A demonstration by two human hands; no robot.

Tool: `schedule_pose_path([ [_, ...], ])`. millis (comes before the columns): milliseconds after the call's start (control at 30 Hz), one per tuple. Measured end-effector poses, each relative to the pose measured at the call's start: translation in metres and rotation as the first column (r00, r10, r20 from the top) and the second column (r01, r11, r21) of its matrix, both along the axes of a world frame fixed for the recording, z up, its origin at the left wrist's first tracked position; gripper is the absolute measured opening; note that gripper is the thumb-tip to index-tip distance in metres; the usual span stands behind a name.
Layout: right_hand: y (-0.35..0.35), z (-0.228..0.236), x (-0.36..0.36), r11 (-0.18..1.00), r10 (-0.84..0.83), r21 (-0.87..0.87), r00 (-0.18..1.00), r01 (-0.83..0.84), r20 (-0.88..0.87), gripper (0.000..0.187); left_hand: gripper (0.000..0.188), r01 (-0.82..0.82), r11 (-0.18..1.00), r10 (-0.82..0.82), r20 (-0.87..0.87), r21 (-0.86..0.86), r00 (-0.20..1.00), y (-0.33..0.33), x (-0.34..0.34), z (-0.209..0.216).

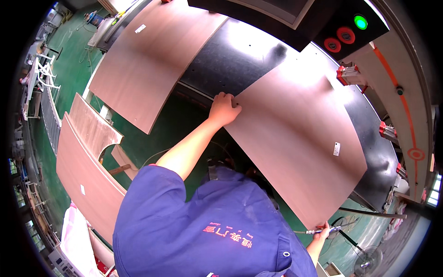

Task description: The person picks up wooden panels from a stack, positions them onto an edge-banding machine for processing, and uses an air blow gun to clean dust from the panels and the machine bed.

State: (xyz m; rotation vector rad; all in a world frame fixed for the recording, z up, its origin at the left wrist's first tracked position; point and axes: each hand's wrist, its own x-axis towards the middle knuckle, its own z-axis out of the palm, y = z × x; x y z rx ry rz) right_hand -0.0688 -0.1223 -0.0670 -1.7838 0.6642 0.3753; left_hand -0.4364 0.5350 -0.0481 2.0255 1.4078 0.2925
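A brown panel [295, 138] with a small white label lies on the black machine table [230, 55], its near part jutting out over the floor. At its left corner, by the table's front edge, my left hand [224, 109] is closed with curled fingers and the thumb at the panel's edge. My right hand [321, 231], near the panel's near right corner, is closed around a slim silver tool [314, 231] with a hose fitting, which looks like an air blow gun. Its fingers are partly hidden.
A second brown panel [152, 60] lies at the left of the table. More panels [87, 171] lean upright at my left. Overhead is a control box with a green lit button [361, 22]; red clamps [349, 75] line the right-hand beam. A fan [368, 261] stands at lower right.
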Motion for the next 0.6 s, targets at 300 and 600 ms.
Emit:
schedule_pose_path([
  [300, 0.028, 0.014, -0.009, 1.0, 0.018, 0.022, 1.0, -0.019, 0.023, 0.016, 0.052, 0.017, 1.0, -0.016, -0.179, 0.001, 0.984, 0.017, 0.041, 0.003],
  [600, 0.033, 0.015, -0.011, 0.999, -0.028, -0.016, 0.998, 0.029, 0.058, 0.02, 0.05, 0.026, 0.998, -0.018, -0.126, 0.065, 0.992, 0.048, 0.131, 0.004],
])
